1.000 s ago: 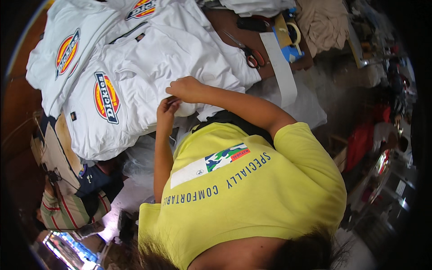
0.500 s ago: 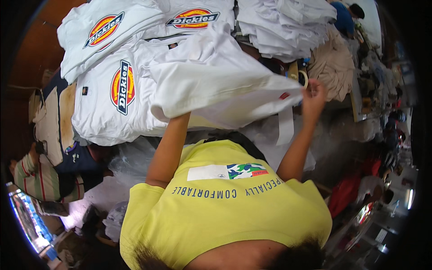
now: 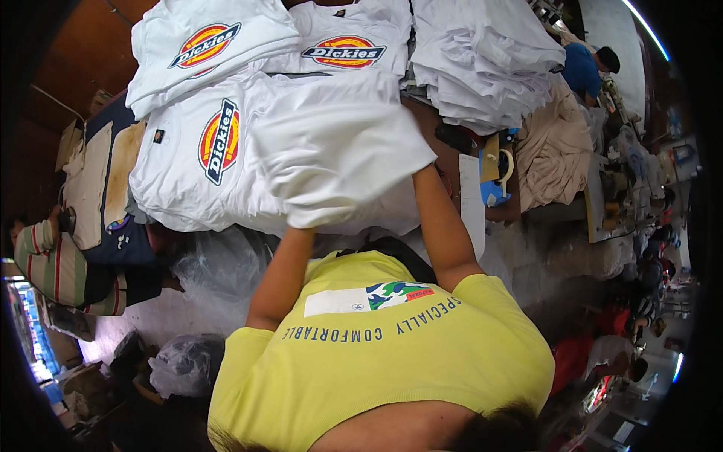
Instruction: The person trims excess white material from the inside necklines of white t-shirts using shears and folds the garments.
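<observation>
A white T-shirt [image 3: 339,158] is draped over both my hands above the table, its cloth smeared by motion. My left forearm [image 3: 290,256] runs up under its near edge, and my right forearm [image 3: 444,218] goes in at its right-hand corner. Cloth covers both hands, so no fingers show. Just left of it lies another white T-shirt [image 3: 169,184] with a red, yellow and dark blue chest print. Behind are a folded white shirt stack [image 3: 162,56] at the left and a printed white shirt [image 3: 354,26] in the middle.
A heap of white shirts [image 3: 482,60] stands at the back right, beside beige cloth [image 3: 553,143]. A tape roll [image 3: 506,166] and a paper strip [image 3: 471,203] are at the table's right. Clear plastic bags [image 3: 218,264] hang below the front edge. A person in striped clothing [image 3: 53,260] works at the left.
My right hand, which was pinching the shirt's edge at the right, has moved left and gone under the cloth. The shirt's stretched right part has drawn in. The view has shifted slightly.
</observation>
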`<act>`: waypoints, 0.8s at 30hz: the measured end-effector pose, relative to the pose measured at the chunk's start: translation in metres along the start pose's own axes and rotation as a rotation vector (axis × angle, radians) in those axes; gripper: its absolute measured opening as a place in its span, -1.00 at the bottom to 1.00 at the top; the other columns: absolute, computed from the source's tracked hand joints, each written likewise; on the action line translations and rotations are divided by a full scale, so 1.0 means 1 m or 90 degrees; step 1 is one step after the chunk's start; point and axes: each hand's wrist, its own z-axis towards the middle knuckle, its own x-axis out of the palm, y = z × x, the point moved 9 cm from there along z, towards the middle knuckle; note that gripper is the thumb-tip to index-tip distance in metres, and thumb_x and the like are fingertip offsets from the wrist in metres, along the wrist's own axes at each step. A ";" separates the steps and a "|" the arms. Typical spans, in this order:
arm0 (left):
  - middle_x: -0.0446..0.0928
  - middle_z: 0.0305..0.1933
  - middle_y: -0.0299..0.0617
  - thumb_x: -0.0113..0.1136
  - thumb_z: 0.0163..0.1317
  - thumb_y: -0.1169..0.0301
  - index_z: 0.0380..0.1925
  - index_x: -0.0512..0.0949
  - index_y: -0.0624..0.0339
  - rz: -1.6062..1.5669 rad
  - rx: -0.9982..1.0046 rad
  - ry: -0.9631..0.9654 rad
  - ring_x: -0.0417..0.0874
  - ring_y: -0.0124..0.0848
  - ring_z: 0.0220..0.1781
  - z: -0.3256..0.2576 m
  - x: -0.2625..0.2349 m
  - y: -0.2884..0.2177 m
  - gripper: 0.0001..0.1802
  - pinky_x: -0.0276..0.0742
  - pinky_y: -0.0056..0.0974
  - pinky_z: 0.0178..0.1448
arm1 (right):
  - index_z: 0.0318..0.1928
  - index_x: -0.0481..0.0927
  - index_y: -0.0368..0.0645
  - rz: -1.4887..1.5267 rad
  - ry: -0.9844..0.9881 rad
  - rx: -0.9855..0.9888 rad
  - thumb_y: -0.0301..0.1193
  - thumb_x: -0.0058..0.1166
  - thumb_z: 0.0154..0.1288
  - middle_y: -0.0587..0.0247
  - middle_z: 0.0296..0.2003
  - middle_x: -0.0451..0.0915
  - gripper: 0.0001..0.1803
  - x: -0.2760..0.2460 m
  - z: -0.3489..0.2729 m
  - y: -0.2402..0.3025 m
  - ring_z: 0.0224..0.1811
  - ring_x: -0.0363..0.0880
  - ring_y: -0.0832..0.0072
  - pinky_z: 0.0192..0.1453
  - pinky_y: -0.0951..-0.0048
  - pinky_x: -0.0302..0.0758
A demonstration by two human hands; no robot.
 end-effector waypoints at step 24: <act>0.54 -0.14 -0.18 0.26 0.05 0.27 -0.10 0.47 0.31 0.311 -0.081 0.144 0.55 -0.39 -0.10 -0.010 -0.008 -0.032 -0.55 0.41 -0.34 -0.01 | 0.05 0.48 -0.17 0.100 -0.087 -0.059 -0.15 0.03 0.19 0.08 0.01 0.49 -0.51 -0.076 -0.017 0.048 0.04 0.44 0.36 0.14 0.39 0.33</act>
